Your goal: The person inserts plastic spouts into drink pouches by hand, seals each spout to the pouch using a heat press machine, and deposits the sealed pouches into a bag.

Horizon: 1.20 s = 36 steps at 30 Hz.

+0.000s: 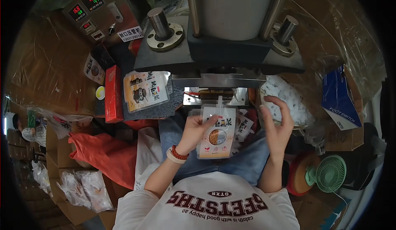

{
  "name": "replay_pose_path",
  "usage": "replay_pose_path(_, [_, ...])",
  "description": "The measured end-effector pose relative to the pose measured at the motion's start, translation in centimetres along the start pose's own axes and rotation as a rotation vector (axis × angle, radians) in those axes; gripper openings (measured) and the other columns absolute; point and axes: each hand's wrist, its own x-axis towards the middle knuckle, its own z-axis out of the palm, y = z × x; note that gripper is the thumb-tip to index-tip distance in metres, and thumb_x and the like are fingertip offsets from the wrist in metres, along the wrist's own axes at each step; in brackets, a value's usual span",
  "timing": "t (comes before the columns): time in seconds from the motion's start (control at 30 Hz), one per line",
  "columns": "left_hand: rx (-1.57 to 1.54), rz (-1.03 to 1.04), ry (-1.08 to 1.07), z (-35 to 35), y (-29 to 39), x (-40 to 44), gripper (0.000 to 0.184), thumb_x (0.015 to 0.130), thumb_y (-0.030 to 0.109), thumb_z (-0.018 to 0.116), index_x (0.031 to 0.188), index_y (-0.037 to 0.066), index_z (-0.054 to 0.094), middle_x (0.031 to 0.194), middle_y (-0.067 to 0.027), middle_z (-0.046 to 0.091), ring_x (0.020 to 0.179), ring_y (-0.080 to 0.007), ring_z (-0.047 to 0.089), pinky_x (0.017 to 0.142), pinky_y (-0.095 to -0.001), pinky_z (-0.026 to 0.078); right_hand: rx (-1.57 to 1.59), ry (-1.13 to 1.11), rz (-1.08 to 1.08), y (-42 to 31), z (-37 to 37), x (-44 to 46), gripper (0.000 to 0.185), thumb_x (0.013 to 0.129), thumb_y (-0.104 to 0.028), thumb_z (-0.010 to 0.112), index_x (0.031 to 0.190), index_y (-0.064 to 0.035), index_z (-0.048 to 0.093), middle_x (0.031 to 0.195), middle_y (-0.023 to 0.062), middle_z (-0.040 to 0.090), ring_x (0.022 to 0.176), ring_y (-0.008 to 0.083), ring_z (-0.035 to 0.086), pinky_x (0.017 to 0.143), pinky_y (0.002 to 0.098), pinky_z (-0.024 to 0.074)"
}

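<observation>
My left hand (193,132) pinches the left side of a printed spout pouch (216,149), its thumb lying across the front. The pouch is upright, with its clear spout (220,101) pointing up toward the sealing jaws (210,94) of the press. To the right, my right hand (279,125) is apart from the pouch, thumb and fingers spread and curled, with nothing visible between them. Just beyond that hand lies a heap of small white pieces (284,98). More printed pouches (243,129) rest behind the held one, partly hidden by it.
A stack of pouches (146,90) lies on a grey cloth (175,100) at left, beside a red box (112,94). The press (231,44) stands ahead, with a control box (97,13) at upper left. A blue box (340,98) and green fan (331,173) are at right.
</observation>
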Motion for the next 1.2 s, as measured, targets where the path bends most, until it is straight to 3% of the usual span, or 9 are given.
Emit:
replay_pose_path(0.17, [-0.272,0.022,-0.011,0.2,1.4,3.5,0.022,0.089,0.016,0.067,0.096,-0.005,0.068,0.091,-0.0093,0.070,0.076,-0.0099,0.065,0.066,-0.0243,0.052,-0.643,-0.046,-0.095,8.3,1.5,2.8,0.026,0.077,-0.004,0.066,0.103,-0.0015,0.063,0.098,0.0127,0.061,0.093,0.0322,0.058,0.084,0.0402,0.0458])
replay_pose_path(0.37, [-0.080,-0.061,-0.025,-1.6,2.0,3.9,0.024,0.087,0.022,0.070,0.094,-0.002,0.069,0.087,-0.0056,0.070,0.073,-0.0088,0.063,0.066,-0.0229,0.050,-0.647,-0.148,-0.123,8.9,2.4,2.9,0.025,0.078,-0.001,0.060,0.103,-0.0006,0.062,0.098,0.0144,0.058,0.094,0.0336,0.055,0.081,0.0419,0.0460])
replay_pose_path(0.47, [0.999,0.611,0.581,-6.1,3.7,3.1,0.058,0.078,0.036,0.075,0.124,0.005,0.058,0.119,-0.0117,0.062,0.106,-0.0269,0.060,0.093,-0.0392,0.044,-0.666,-0.250,-0.211,9.3,2.1,3.4,0.025,0.078,0.000,0.059,0.102,-0.0002,0.061,0.097,0.0149,0.058,0.092,0.0339,0.054,0.080,0.0418,0.0456])
replay_pose_path(0.53, [1.739,0.519,0.790,-8.5,4.5,1.4,0.072,0.077,0.039,0.075,0.134,0.006,0.048,0.136,-0.0136,0.051,0.125,-0.0337,0.047,0.105,-0.0445,0.034,-0.629,-0.222,-0.236,8.8,1.6,3.5,0.024,0.080,0.000,0.058,0.104,-0.0003,0.061,0.094,0.0145,0.057,0.091,0.0342,0.054,0.080,0.0406,0.0452])
replay_pose_path(0.7, [1.452,0.606,0.347,-13.0,1.1,-2.9,0.049,0.074,0.002,0.065,0.122,0.009,0.060,0.126,-0.0077,0.060,0.117,-0.0289,0.056,0.099,-0.0413,0.043,-0.424,0.027,-0.185,6.1,0.8,2.5,0.014,0.089,-0.003,0.055,0.102,-0.0003,0.060,0.092,0.0105,0.058,0.087,0.0255,0.057,0.077,0.0336,0.0459])
replay_pose_path(0.87, [0.896,0.596,0.325,-9.0,2.4,-5.0,0.036,0.070,-0.008,0.056,0.100,0.005,0.070,0.101,-0.0098,0.070,0.099,-0.0269,0.067,0.085,-0.0335,0.053,0.945,-0.351,0.109,-1.1,2.7,-1.7,0.025,0.091,-0.002,0.059,0.115,0.0007,0.054,0.107,0.0067,0.062,0.088,0.0104,0.060,0.077,0.0256,0.0493])
replay_pose_path(0.97, [0.923,0.786,0.236,-6.6,3.7,-6.2,0.041,0.066,-0.009,0.057,0.103,0.005,0.069,0.104,-0.0091,0.070,0.102,-0.0257,0.066,0.087,-0.0339,0.052,0.847,-0.521,0.106,-2.2,4.9,-3.0,0.030,0.086,0.002,0.062,0.115,0.0004,0.055,0.099,0.0061,0.061,0.085,0.0148,0.061,0.078,0.0285,0.0501])
replay_pose_path(1.03, [0.992,0.815,0.213,-5.2,4.5,-7.0,0.043,0.065,-0.009,0.057,0.104,0.006,0.069,0.104,-0.0084,0.070,0.102,-0.0259,0.066,0.087,-0.0343,0.052,0.229,-0.526,-0.476,-2.1,6.0,-2.4,0.036,0.081,0.002,0.064,0.116,-0.0004,0.057,0.093,0.0073,0.057,0.085,0.0222,0.059,0.076,0.0323,0.0504])
replay_pose_path(1.2, [1.025,0.795,0.031,-3.9,4.9,-7.6,0.048,0.064,-0.006,0.060,0.109,0.009,0.067,0.107,-0.0057,0.069,0.097,-0.0257,0.067,0.072,-0.0298,0.055,-0.217,-0.640,-0.688,-3.7,2.6,-1.8,0.044,0.078,-0.005,0.064,0.121,-0.0039,0.057,0.101,0.0089,0.053,0.094,0.0274,0.054,0.080,0.0366,0.0477])
